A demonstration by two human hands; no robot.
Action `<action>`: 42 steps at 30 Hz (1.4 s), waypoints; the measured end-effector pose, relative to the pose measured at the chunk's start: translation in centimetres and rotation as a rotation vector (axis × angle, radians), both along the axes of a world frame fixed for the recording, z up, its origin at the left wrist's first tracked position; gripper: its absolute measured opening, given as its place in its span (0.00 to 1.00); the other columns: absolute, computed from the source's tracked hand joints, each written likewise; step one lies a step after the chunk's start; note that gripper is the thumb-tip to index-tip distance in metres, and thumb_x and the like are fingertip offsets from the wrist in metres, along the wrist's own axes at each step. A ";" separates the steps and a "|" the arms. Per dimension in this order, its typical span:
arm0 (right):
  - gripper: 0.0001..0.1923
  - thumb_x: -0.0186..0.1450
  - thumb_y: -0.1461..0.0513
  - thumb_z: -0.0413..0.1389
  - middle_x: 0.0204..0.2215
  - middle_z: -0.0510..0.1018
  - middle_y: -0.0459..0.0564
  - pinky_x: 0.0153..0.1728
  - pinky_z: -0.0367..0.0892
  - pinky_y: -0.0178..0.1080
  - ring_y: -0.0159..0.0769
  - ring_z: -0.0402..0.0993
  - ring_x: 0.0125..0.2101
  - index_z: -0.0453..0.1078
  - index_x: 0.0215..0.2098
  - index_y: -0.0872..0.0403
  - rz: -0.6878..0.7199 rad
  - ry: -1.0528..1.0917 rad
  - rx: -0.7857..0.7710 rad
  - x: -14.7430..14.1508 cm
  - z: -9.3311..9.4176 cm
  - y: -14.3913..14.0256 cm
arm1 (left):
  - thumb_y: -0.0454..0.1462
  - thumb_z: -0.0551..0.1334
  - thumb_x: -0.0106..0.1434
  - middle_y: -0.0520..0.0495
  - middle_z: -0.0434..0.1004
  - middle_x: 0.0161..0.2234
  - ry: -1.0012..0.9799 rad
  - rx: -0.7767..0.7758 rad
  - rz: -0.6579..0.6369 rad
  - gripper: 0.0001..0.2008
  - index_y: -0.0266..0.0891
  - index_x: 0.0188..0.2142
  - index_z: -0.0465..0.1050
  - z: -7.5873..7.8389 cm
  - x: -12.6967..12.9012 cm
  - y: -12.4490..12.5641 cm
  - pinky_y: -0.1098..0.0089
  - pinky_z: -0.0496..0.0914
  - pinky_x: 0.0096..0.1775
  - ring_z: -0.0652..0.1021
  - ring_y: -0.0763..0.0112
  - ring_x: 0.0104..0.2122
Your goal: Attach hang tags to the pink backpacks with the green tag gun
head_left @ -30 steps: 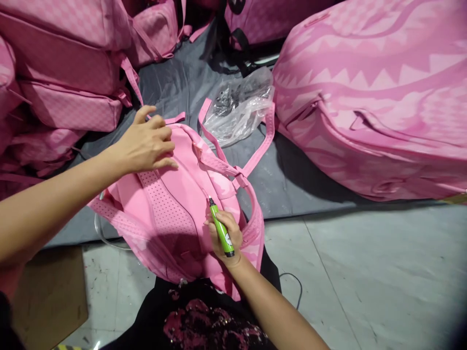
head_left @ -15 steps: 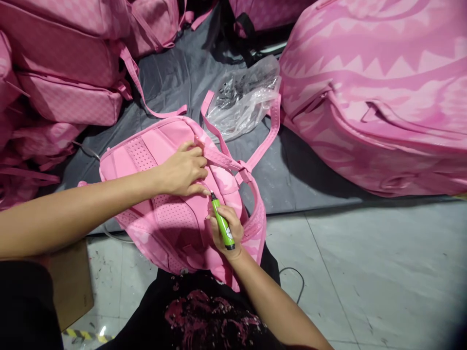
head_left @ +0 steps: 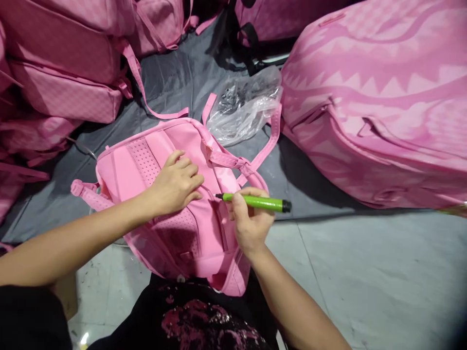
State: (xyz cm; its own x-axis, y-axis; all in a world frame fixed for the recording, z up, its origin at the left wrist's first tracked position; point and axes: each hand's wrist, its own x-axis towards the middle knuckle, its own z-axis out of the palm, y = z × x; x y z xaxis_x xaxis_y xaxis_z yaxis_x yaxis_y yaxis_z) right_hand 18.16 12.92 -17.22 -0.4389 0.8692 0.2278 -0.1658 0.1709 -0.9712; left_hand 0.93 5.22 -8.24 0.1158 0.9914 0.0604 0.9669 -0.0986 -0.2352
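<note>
Gripped sideways in right hand (head_left: 250, 226), green marker (head_left: 255, 202) tips toward backpack (head_left: 189, 194).

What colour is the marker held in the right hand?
The marker is bright green with a black cap end, gripped by the right hand; the head view shows it.

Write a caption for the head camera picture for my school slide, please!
A left hand presses a pink backpack flat while the right hand holds a green marker sideways above it.
</note>
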 end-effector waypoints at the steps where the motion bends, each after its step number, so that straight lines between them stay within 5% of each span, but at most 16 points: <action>1: 0.09 0.68 0.56 0.58 0.28 0.77 0.46 0.24 0.72 0.35 0.31 0.75 0.23 0.67 0.37 0.54 0.012 0.001 -0.026 -0.3 0.1 0.6 | 0.45 0.63 0.64 0.47 0.73 0.31 -0.005 0.014 0.009 0.12 0.38 0.31 0.74 -0.2 0.3 -0.2 0.49 0.62 0.54 0.70 0.60 0.37; 8: 0.09 0.68 0.57 0.58 0.24 0.78 0.44 0.15 0.66 0.33 0.28 0.69 0.14 0.70 0.43 0.54 0.118 -0.002 -0.050 0.8 -0.2 1.1 | 0.35 0.58 0.68 0.50 0.72 0.28 -0.061 0.204 -0.090 0.09 0.40 0.30 0.72 -1.7 1.4 -1.2 0.53 0.63 0.57 0.70 0.64 0.35; 13: 0.04 0.67 0.60 0.59 0.28 0.77 0.46 0.25 0.74 0.39 0.32 0.75 0.23 0.72 0.37 0.53 0.011 -0.133 0.248 1.0 0.1 0.7 | 0.33 0.59 0.67 0.51 0.72 0.29 -0.064 0.301 -0.080 0.08 0.40 0.30 0.71 -2.9 1.6 -1.5 0.54 0.62 0.60 0.71 0.65 0.38; 19: 0.01 0.66 0.63 0.60 0.31 0.77 0.45 0.26 0.73 0.36 0.30 0.74 0.24 0.72 0.36 0.52 -0.018 -0.199 0.463 0.0 0.4 0.9 | 0.35 0.60 0.67 0.51 0.71 0.28 -0.082 0.357 -0.098 0.08 0.40 0.30 0.71 -3.3 1.5 -1.5 0.55 0.63 0.61 0.71 0.66 0.37; 30: 0.04 0.67 0.60 0.58 0.30 0.78 0.45 0.28 0.75 0.37 0.31 0.76 0.25 0.71 0.38 0.53 -0.059 -0.237 0.433 -0.1 0.3 0.4 | 0.35 0.58 0.68 0.52 0.70 0.28 -0.071 0.347 -0.092 0.09 0.40 0.31 0.71 -3.3 1.4 -1.6 0.55 0.64 0.62 0.73 0.67 0.36; 36: 0.08 0.68 0.59 0.57 0.28 0.78 0.44 0.26 0.71 0.37 0.30 0.73 0.23 0.70 0.33 0.53 -0.047 -0.336 0.586 -0.5 1.3 1.4 | 0.31 0.57 0.67 0.53 0.71 0.27 -0.061 0.378 -0.088 0.10 0.41 0.29 0.71 -3.4 1.4 -1.6 0.56 0.65 0.61 0.74 0.67 0.36; 42: 0.13 0.69 0.58 0.56 0.27 0.78 0.46 0.28 0.72 0.38 0.33 0.75 0.25 0.70 0.27 0.53 0.046 -0.384 0.516 -1.0 2.6 2.3 | 0.32 0.54 0.69 0.52 0.72 0.29 -0.084 0.311 -0.076 0.13 0.42 0.31 0.73 -3.2 1.5 -1.8 0.54 0.64 0.61 0.74 0.66 0.38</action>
State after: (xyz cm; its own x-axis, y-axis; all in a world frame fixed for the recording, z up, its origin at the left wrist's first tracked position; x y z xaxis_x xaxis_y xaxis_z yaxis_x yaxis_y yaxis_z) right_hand 17.20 15.19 -14.67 -0.6067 0.6679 0.4311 0.1590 0.6333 -0.7574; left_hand 2.43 3.46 -11.49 0.1706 0.9127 0.3713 0.9769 -0.1074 -0.1849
